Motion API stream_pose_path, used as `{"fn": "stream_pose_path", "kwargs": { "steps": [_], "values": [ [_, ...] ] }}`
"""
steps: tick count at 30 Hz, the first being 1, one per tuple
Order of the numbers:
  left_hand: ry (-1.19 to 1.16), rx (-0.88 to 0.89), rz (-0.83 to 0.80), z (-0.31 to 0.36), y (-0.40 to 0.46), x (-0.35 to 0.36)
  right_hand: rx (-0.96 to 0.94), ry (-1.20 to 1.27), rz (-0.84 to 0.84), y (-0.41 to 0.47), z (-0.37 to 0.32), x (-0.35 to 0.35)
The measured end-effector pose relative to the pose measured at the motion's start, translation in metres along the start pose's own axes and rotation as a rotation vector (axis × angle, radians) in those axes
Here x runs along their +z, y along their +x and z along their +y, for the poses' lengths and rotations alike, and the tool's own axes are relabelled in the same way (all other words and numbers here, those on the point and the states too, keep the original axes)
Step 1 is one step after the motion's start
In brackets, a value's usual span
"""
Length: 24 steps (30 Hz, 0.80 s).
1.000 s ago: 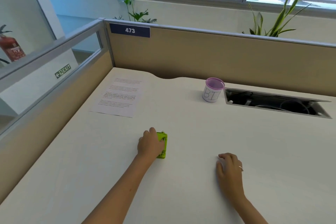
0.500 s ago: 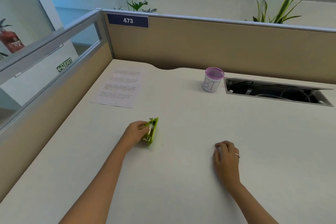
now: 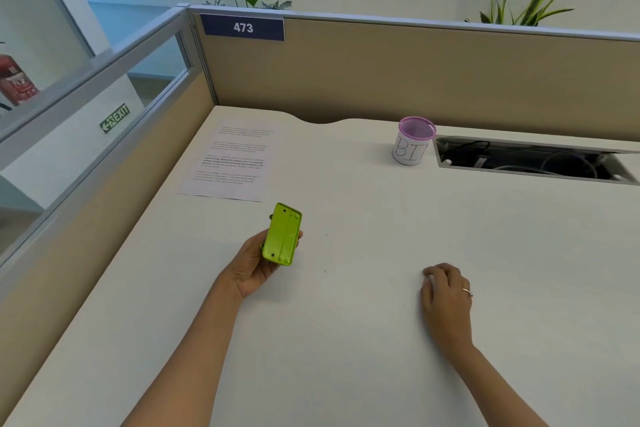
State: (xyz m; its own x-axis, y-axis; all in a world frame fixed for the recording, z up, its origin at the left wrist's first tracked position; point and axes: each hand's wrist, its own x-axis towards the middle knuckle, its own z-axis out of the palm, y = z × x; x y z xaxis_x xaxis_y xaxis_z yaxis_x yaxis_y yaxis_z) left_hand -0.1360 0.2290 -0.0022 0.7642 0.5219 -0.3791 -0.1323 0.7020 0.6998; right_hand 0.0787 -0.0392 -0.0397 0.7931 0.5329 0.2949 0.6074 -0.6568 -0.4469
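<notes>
My left hand [image 3: 254, 262] holds a small green hole punch [image 3: 282, 235] lifted off the white desk [image 3: 346, 340], its flat underside turned up toward me. The fingers wrap round the far side of it and are mostly hidden. My right hand [image 3: 446, 298] rests palm down on the desk to the right, fingers loosely curled, a ring on one finger, nothing in it. A printed sheet of paper [image 3: 230, 163] lies flat at the back left of the desk.
A small purple-rimmed cup marked "BIN" [image 3: 412, 142] stands at the back centre. Right of it an open cable trough [image 3: 533, 163] is cut into the desk. Beige partition walls [image 3: 415, 76] close off the back and left sides.
My left hand has picked the green hole punch up off the desk and rolled it over, so its underside now faces up. The right hand has stayed put.
</notes>
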Motion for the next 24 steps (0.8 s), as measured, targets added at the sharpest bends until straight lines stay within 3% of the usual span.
{"fn": "stream_pose_path", "kwargs": {
  "steps": [4,8,15,24],
  "values": [
    [0.163,0.013,0.040,0.011,0.009,0.001,0.053,0.003,-0.024,-0.007,-0.005,0.002],
    [0.593,0.069,0.181,0.023,0.026,0.012,0.086,0.000,-0.068,-0.013,-0.017,0.007],
    [1.321,0.321,0.514,0.033,0.063,0.051,0.083,-0.021,-0.095,-0.008,-0.035,0.011],
    [1.587,0.297,0.597,0.033,0.121,0.083,0.036,-0.125,-0.148,0.007,-0.047,0.018]
  ]
}}
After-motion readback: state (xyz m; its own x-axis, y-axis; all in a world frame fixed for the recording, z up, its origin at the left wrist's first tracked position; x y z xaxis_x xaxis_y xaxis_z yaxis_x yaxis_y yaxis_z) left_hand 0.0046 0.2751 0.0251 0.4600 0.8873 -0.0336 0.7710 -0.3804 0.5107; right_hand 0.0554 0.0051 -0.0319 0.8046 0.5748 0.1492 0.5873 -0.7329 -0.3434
